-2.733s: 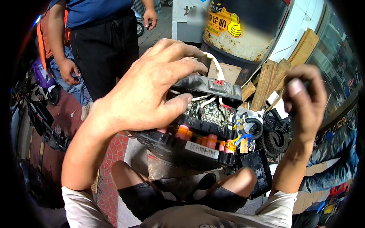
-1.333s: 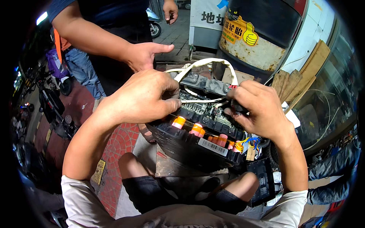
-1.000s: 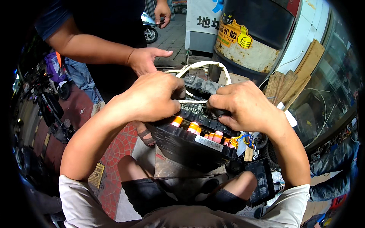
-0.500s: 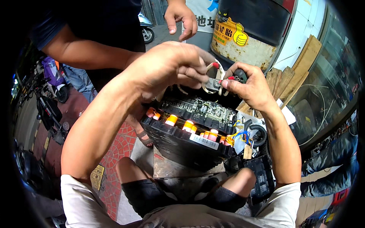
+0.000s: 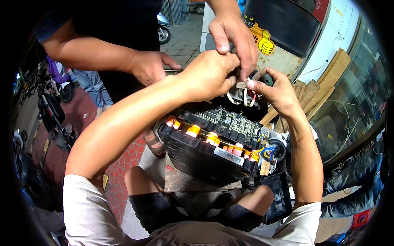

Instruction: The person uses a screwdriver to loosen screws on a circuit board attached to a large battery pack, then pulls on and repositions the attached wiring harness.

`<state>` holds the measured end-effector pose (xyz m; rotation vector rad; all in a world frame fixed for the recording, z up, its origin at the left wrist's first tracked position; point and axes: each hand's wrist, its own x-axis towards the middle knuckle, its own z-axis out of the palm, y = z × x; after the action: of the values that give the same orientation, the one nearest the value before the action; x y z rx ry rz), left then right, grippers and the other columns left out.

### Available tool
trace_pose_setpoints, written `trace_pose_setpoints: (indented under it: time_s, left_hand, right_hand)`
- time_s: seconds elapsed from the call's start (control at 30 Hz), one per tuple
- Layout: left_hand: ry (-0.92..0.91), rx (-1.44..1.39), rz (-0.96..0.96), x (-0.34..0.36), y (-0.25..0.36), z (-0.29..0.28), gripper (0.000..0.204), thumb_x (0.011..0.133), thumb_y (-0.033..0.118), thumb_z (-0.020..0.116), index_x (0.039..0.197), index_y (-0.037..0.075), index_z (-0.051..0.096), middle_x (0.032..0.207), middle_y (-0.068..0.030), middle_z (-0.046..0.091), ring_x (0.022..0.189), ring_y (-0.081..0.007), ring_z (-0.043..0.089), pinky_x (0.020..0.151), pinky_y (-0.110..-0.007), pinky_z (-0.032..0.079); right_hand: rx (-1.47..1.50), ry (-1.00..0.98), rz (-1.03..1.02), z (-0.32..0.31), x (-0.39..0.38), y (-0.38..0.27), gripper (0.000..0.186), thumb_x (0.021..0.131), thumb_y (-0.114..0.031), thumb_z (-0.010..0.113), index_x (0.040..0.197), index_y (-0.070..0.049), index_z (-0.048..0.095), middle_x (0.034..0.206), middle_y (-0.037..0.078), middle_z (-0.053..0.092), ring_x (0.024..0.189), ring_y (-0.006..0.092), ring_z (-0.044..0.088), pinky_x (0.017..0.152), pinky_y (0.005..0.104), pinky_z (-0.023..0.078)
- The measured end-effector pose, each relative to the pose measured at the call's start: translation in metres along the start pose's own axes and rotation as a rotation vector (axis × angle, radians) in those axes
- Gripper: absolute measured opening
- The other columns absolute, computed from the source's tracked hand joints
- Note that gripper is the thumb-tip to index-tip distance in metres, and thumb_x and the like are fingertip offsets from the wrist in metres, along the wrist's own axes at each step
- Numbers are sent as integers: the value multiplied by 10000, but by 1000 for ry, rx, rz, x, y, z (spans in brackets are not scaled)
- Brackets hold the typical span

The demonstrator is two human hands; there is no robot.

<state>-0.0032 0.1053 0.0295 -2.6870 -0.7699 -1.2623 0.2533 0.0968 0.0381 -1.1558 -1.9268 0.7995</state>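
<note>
At upper centre, our right hand (image 5: 279, 89) grips a dark handle (image 5: 268, 78), thumb beside the white wires (image 5: 245, 97); our left hand (image 5: 209, 76) is curled, its grip hidden. The wires hang between, nearer the right. Below, the black case (image 5: 191, 148) slopes lengthwise down rightward.

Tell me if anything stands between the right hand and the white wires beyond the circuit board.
Nothing visible does: the right hand is at the white wires. To its left, a co-worker's hand reaches down from the far side, close to the same wires; whether it touches them is unclear.
</note>
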Motion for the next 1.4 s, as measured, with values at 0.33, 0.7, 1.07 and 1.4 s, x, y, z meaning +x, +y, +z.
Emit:
trace_pose_setpoints:
  time_s: [0.33,0.7,1.07,1.4]
  left_hand:
    - [3,-106,30,-28,-8,-21,259,964,67,710,1215,15,671,1006,-161,756,915,-372,747,840,-417,581]
    - [-190,-224,-100,-91,-22,-43,448,1060,26,573,1507,-1,547,1488,-143,599,1466,-238,500,1259,-370,360]
    - [-104,-120,-568,-131,-4,-51,446,1014,158,752,1432,50,640,1456,-155,654,1350,-248,613,1153,-388,473]
    - [-248,-92,-698,-64,-97,-26,241,991,170,744,1203,54,739,1149,-114,724,1066,-206,665,958,-374,534]
  right_hand:
    - [-142,-144,-72,13,21,0,349,953,-332,819,998,10,761,803,63,743,753,118,671,742,319,555]
    - [-285,5,-115,31,15,-10,285,986,-269,776,912,-1,714,701,-3,643,658,70,564,604,300,477]
    - [-255,-5,-50,29,14,-6,303,953,-280,792,925,16,732,718,14,682,666,85,596,627,308,497]
    - [-236,-27,-9,25,15,-8,296,961,-280,792,917,7,729,710,-14,656,641,59,565,588,294,471]
